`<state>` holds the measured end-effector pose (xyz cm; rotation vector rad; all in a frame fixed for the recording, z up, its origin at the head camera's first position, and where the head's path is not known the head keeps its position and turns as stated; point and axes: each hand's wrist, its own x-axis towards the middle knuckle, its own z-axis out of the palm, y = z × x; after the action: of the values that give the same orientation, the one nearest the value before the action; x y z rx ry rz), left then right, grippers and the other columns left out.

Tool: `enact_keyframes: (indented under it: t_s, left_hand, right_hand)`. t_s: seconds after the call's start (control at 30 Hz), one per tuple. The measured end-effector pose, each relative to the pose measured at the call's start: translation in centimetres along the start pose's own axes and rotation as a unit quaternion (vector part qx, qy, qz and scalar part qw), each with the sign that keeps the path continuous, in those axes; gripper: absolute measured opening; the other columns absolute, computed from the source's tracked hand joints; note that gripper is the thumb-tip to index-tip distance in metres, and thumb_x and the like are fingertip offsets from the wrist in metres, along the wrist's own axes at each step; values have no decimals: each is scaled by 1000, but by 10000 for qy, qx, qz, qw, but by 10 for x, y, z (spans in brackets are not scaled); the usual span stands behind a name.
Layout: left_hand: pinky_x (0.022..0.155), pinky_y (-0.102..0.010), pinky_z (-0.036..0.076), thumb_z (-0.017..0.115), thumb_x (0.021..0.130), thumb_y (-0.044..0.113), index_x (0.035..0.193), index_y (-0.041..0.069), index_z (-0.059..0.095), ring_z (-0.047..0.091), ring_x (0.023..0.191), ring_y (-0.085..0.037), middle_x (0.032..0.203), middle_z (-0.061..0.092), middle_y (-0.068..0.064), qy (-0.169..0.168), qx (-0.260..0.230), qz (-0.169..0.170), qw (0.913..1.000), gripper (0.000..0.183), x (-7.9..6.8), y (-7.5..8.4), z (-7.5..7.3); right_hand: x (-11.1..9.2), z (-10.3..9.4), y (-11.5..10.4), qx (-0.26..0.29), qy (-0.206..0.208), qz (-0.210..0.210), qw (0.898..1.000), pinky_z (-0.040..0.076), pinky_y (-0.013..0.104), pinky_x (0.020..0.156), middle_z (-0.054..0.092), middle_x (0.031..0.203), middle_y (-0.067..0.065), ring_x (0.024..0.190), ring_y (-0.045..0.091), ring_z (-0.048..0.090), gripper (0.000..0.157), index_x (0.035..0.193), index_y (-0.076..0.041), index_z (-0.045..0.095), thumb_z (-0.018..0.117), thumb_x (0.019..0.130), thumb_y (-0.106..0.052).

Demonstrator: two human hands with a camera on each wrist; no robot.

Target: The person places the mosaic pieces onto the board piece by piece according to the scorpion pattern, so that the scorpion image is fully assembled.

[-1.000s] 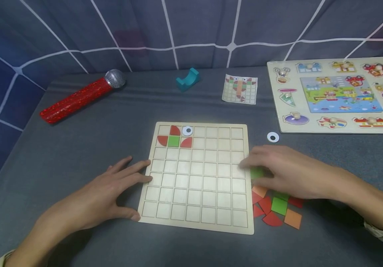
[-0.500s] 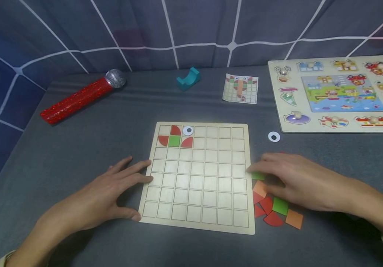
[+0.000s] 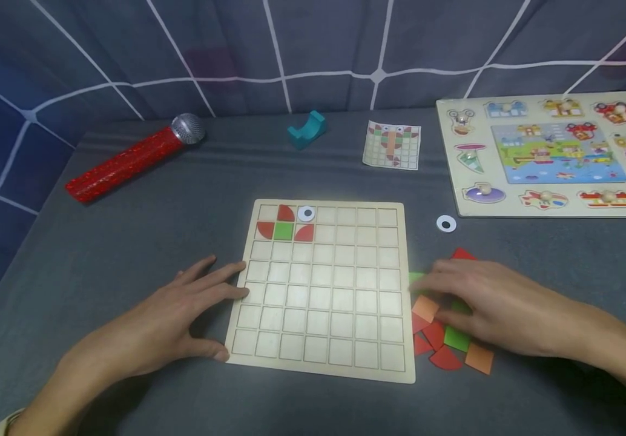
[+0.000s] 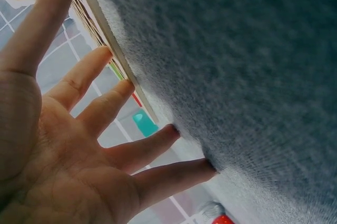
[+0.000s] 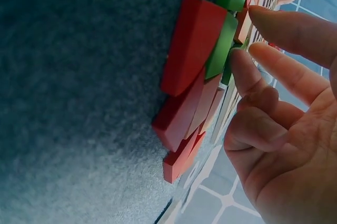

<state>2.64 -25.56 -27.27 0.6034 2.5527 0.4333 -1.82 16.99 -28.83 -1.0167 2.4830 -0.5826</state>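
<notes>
A square wooden grid board (image 3: 321,318) lies flat on the table. Its upper left cells hold red quarter-circle tiles, a green square tile (image 3: 283,231) and a white disc with a black dot (image 3: 306,214). Along the board's left edge, my left hand (image 3: 163,324) rests with spread fingers, thumb at the near corner. My right hand (image 3: 495,303) is over the loose tiles right of the board, its thumb beside an orange tile (image 3: 425,308). In the right wrist view, thumb and first two fingers stand apart with nothing between them; the other fingers are curled. Red blocks (image 5: 195,42) lie below the hand.
A second white disc (image 3: 446,224) lies behind the loose tiles. Farther back are a patterned grid card (image 3: 376,151), a teal curved block (image 3: 307,131), a red microphone (image 3: 128,162) and a peg puzzle board (image 3: 476,208). A dark tiled-pattern curtain (image 3: 329,36) hangs behind.
My right hand has drawn back from the board's right edge, rightward and toward me, uncovering a red tile behind it. The left hand and the tiles on the board have stayed in place.
</notes>
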Motion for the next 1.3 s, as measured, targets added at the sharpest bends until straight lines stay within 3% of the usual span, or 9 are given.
enact_keyframes:
  t_s: [0.57,0.93,1.17,1.3]
  left_hand:
    - [98,-77,26,79,65,63,137,31,56,18,142,-51,161,27,3,-137,-24,-110,9998,82,4,-1,-1]
    - [96,-77,28,80,66,62,138,30,56,18,142,-51,161,26,3,-112,21,-126,9999,83,3,0,-1]
    - [97,-76,28,81,66,60,137,30,57,19,142,-50,161,27,4,19,51,-54,10000,81,1,0,0]
    - [97,-76,28,82,66,58,137,30,57,19,143,-49,160,27,4,38,46,-17,10000,81,1,0,0]
  right_hand:
    - [2,-3,5,-237,368,258,9987,38,22,54,50,84,-16,66,0,44,42,119,-19,70,84,79,-18]
    - [0,3,-2,-35,290,178,9994,48,28,66,58,98,-19,77,1,50,41,120,-25,69,82,82,-21]
    - [0,8,-9,-296,412,79,9987,51,31,68,57,95,-20,80,1,50,41,115,-27,69,85,78,-21]
    - [-2,9,-11,-586,593,-4,9965,48,28,62,54,90,-21,78,1,48,37,111,-28,70,85,78,-19]
